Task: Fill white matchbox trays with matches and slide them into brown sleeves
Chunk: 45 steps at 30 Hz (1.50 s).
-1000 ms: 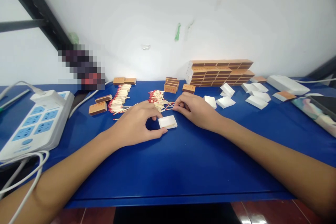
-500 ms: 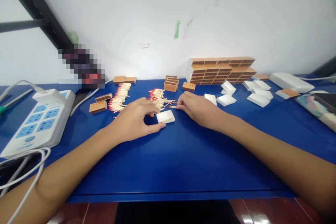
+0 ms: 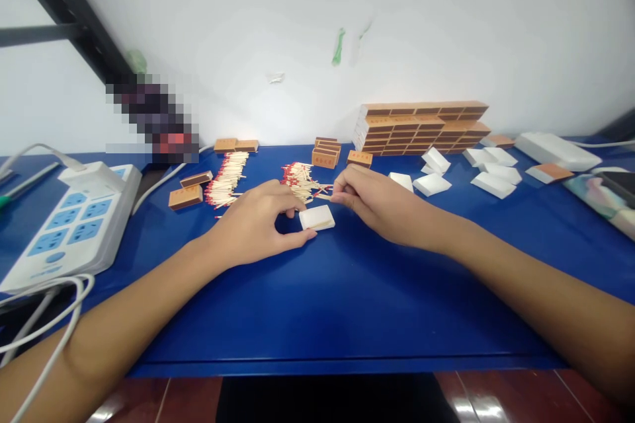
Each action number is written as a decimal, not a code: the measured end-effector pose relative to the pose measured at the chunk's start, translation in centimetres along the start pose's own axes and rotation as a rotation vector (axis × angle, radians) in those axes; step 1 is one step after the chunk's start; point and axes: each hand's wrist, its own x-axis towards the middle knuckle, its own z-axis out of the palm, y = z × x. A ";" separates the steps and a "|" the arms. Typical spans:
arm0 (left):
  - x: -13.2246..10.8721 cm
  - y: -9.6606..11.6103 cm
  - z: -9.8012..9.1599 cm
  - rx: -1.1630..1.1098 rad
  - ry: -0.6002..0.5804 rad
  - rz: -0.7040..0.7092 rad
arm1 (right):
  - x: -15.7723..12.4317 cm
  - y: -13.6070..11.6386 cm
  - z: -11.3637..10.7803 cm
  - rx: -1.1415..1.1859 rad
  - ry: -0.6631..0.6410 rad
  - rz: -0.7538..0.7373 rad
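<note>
My left hand [image 3: 258, 221] holds a small white matchbox tray [image 3: 317, 217] flat on the blue table [image 3: 322, 304], thumb and fingers at its left end. My right hand [image 3: 380, 201] is pinched on a matchstick [image 3: 323, 196] just above and right of the tray, at the edge of a pile of red-tipped matches [image 3: 301, 182]. A second, neater pile of matches [image 3: 227, 179] lies to the left.
Stacked brown matchbox sleeves [image 3: 421, 129] stand by the wall, with several loose sleeves [image 3: 325, 155] and white trays [image 3: 431, 184] around. A white power strip [image 3: 74, 225] with cables lies far left. A phone-like item [image 3: 602, 195] sits at the right edge.
My right hand has lifted slightly and drawn a matchstick from the pile toward the tray. The left hand stays on the tray.
</note>
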 end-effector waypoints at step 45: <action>-0.7 1.9 -0.9 -0.375 -0.318 -0.026 | 1.8 -1.3 3.7 0.076 0.090 0.025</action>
